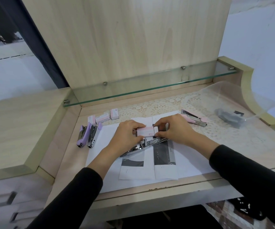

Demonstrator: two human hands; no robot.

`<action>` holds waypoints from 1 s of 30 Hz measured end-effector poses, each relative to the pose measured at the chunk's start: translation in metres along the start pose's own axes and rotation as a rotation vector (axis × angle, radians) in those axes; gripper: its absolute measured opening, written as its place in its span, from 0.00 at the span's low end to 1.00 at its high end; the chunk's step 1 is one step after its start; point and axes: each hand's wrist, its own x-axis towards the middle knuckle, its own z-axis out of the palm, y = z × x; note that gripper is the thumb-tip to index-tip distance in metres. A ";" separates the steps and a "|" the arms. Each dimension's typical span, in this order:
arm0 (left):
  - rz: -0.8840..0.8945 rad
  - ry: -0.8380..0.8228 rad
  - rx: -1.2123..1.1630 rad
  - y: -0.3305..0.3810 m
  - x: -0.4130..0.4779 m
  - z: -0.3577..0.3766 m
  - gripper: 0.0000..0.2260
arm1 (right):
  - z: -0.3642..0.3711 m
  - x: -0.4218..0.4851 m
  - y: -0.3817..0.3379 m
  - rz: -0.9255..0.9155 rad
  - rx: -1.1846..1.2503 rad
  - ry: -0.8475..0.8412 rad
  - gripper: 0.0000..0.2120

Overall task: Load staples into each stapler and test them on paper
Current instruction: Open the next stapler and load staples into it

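A small pink-and-white staple box is held above the desk by both hands. My left hand grips its left part. My right hand pinches the white end at the box's right side. Beneath them an opened metal stapler lies on white paper sheets with dark printed patches. Two purple staplers lie at the left of the paper. A pink stapler lies opened at the back right. Three more staple boxes stand behind the paper.
A glass shelf runs across the back of the wooden desk. A lace mat covers the back right. A clear plastic bag holding dark items sits at the far right. Drawers are at the lower left.
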 end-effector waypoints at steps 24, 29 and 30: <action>-0.035 0.014 0.058 -0.002 -0.004 -0.005 0.17 | -0.001 0.001 0.000 -0.011 -0.056 0.028 0.03; -0.024 0.019 0.101 -0.003 -0.003 -0.004 0.18 | 0.001 0.008 -0.007 -0.006 -0.189 -0.043 0.04; -0.025 0.019 0.104 -0.003 -0.003 -0.003 0.18 | 0.000 0.009 -0.008 0.002 -0.195 -0.051 0.04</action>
